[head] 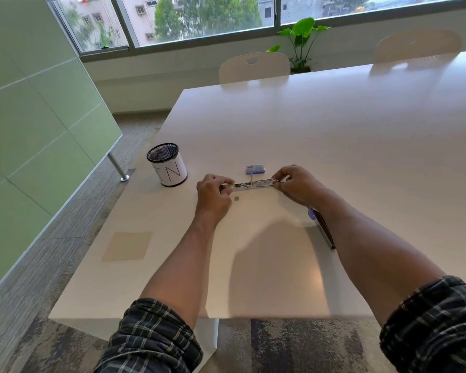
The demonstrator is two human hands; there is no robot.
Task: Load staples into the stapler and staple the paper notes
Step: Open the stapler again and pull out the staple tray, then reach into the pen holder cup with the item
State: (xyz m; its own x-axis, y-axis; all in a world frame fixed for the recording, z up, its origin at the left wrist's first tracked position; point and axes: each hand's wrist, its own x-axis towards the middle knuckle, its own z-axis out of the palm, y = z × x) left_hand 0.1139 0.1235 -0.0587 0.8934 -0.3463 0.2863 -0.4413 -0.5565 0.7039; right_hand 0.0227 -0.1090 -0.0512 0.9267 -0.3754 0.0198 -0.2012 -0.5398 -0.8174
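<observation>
A silver stapler (pixel 250 183) lies swung open flat, held just above the white table (pixel 334 135). My left hand (pixel 213 195) pinches its left end and my right hand (pixel 296 185) grips its right end. A small blue staple box (pixel 255 169) sits just behind the stapler. A short grey strip of staples (pixel 236 198) lies on the table below the stapler, beside my left hand. A pale yellow paper note (pixel 128 245) rests flat near the table's left edge, well apart from both hands.
A black mesh cup (pixel 167 165) with a white label stands left of the stapler. A dark pen with a blue cap (pixel 324 228) lies partly under my right forearm. Two white chairs (pixel 253 67) and a plant (pixel 301 41) stand beyond the far edge.
</observation>
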